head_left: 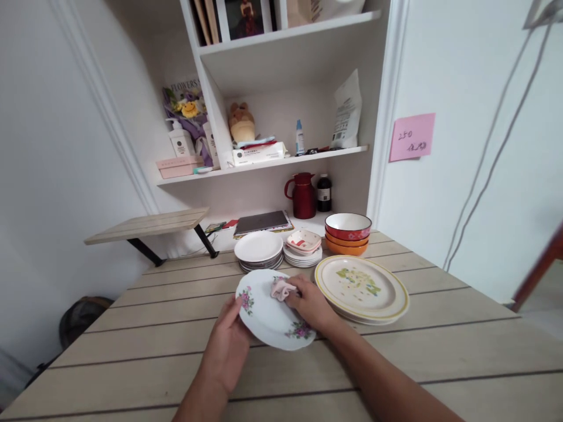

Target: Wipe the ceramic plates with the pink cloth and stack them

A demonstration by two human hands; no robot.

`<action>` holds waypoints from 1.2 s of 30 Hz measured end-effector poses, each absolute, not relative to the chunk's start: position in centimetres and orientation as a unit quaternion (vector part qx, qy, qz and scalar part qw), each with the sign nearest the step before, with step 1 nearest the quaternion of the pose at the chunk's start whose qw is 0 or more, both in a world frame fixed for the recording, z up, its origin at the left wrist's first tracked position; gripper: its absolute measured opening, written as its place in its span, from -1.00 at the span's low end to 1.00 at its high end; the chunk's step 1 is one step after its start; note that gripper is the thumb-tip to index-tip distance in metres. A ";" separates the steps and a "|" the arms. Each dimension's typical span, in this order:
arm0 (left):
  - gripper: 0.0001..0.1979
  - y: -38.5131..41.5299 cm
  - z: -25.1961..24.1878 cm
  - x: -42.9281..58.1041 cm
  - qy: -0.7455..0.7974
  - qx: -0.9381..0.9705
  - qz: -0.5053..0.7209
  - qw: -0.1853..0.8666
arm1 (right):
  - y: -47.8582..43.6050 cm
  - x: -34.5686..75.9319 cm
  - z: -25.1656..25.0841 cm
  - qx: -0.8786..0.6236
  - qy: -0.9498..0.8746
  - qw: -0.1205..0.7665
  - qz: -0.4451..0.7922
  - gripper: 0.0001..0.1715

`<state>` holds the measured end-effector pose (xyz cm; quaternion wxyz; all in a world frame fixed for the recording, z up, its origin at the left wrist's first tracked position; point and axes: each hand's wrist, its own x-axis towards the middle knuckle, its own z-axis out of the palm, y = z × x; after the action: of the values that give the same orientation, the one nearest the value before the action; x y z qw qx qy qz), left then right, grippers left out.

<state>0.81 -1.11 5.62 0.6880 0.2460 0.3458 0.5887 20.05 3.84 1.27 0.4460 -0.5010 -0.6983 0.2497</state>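
Note:
A white plate with pink and purple flowers point(268, 319) is tilted above the table, its left edge gripped by my left hand point(227, 337). The thumb lies over the rim, and the other fingers are hidden beneath the plate. My right hand point(310, 305) is closed on a crumpled pale pink cloth point(281, 289), which rests against the upper right part of the plate's face. Close to my right forearm sits a stack of large oval platters point(387, 293) with yellow rims and a floral centre.
Behind the flowered plate stand a stack of white plates point(258, 246), small plates point(303, 259) topped by small square dishes point(303, 241), and stacked red and orange bowls point(347, 234). Farther back are a closed laptop point(261, 223), a red jug point(303, 196) and a dark bottle point(324, 193).

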 end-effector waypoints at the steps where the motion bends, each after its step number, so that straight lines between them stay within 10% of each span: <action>1: -0.73 -0.8 5.6 1.0 0.332 0.237 0.584 0.702 | 3.8 20.0 1.3 -0.491 -0.703 0.447 0.254 -0.71; 14: -0.49 0.0 3.1 0.5 0.350 0.224 0.558 0.718 | 0.1 18.7 3.9 -0.364 -0.824 0.332 0.281 -0.63; 26: -0.34 -0.3 2.4 0.8 0.352 0.221 0.556 0.720 | 2.5 19.0 1.9 -0.520 -0.722 0.417 0.186 -0.78; 31: -0.32 -0.6 2.4 0.7 0.328 0.250 0.528 0.743 | 3.3 18.7 1.7 -0.551 -0.662 0.474 0.184 -0.34; 36: -0.31 -0.4 1.9 0.5 0.314 0.242 0.537 0.745 | 4.4 16.7 2.3 -0.561 -0.683 0.442 0.151 -0.66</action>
<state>0.45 -0.36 1.94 0.7449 0.2416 0.3138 0.5369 16.66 4.44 2.27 0.4420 -0.5610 -0.6834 0.1514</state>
